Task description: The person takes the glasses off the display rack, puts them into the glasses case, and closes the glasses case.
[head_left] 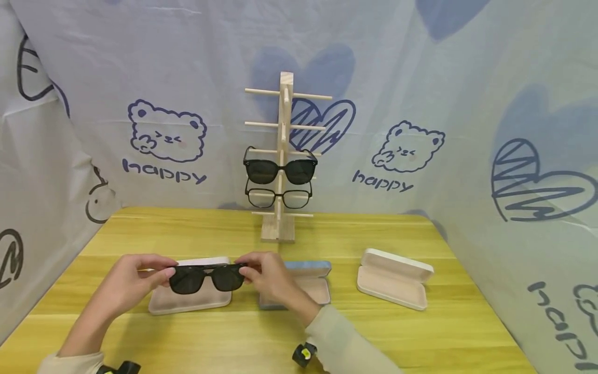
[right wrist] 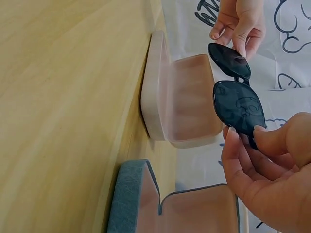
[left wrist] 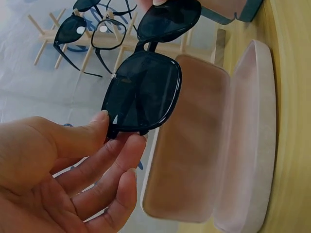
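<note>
A pair of black sunglasses [head_left: 227,278] with dark lenses is held level between both hands. My left hand [head_left: 132,280] pinches one outer corner of the frame between thumb and fingers, and my right hand [head_left: 271,278] pinches the opposite corner. Behind and below the sunglasses lies a white glasses case [head_left: 187,306], lid raised, its pink lining bare in the left wrist view. Under my right forearm stands a blue-grey glasses case [head_left: 317,283], also with its lid up; the arm hides part of it.
A wooden display stand [head_left: 282,130] with pegs rises at the back, carrying other sunglasses [head_left: 261,171] and, below them, clear-lensed glasses [head_left: 261,198]. Another white case [head_left: 394,280] lies opened on the right of the wooden table [head_left: 397,343]. Printed cloth [head_left: 224,62] hangs around the table.
</note>
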The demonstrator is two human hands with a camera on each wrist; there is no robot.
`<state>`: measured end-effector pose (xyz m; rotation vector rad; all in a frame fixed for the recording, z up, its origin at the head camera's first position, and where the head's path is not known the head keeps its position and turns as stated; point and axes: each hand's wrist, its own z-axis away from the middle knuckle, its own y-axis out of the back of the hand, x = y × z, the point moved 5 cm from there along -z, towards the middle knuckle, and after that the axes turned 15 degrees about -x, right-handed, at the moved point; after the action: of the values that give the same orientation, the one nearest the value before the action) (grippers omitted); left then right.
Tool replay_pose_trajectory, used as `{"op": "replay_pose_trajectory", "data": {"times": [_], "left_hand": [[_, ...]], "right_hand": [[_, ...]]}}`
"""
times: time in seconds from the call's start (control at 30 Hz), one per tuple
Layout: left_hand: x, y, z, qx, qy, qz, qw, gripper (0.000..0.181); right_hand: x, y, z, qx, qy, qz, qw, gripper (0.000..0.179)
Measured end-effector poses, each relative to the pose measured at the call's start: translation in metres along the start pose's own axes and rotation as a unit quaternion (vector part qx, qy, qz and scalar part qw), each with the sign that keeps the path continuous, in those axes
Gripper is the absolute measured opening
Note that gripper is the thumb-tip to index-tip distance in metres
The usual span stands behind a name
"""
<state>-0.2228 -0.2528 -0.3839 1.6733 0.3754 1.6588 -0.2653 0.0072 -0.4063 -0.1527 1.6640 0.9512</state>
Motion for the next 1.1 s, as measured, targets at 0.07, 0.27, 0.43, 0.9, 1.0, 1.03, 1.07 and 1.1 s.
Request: {"op": "replay_pose_trajectory", "data": {"times": [0.07,0.27,0.43,0.9,1.0,1.03,1.07,1.1], "left_hand": [[-0.003,0.000,0.001,-0.002,0.003,-0.005,1.0000,0.028],[-0.013,0.001,0.002,-0.011,0.016,-0.005,0.9998,0.025],[-0.023,0.001,0.001,-0.015,0.021,-0.001,0.9997,0.026],[-0.041,-0.001,0.001,-0.034,0.035,0.008,0.9988,0.029],[-0.045,0.000,0.001,-0.033,0.039,0.003,0.9987,0.028],[-0.046,0.000,0.001,-0.032,0.041,0.005,0.9986,0.029],[-0.047,0.000,0.001,-0.032,0.041,0.005,0.9986,0.028],[-0.048,0.000,0.001,-0.031,0.042,0.006,0.9986,0.029]], "right_hand": [[0.000,-0.002,-0.001,-0.001,0.001,0.005,1.0000,0.021],[0.002,-0.009,-0.003,-0.011,-0.002,0.001,0.9999,0.022],[0.005,-0.015,-0.006,-0.021,-0.011,0.010,0.9997,0.022],[0.010,-0.026,-0.013,-0.018,-0.023,0.017,0.9994,0.022],[0.010,-0.028,-0.015,-0.020,-0.023,0.014,0.9994,0.022],[0.010,-0.029,-0.016,-0.019,-0.022,0.015,0.9995,0.022],[0.010,-0.030,-0.017,-0.019,-0.020,0.015,0.9995,0.021],[0.011,-0.030,-0.017,-0.019,-0.020,0.016,0.9995,0.021]]}}
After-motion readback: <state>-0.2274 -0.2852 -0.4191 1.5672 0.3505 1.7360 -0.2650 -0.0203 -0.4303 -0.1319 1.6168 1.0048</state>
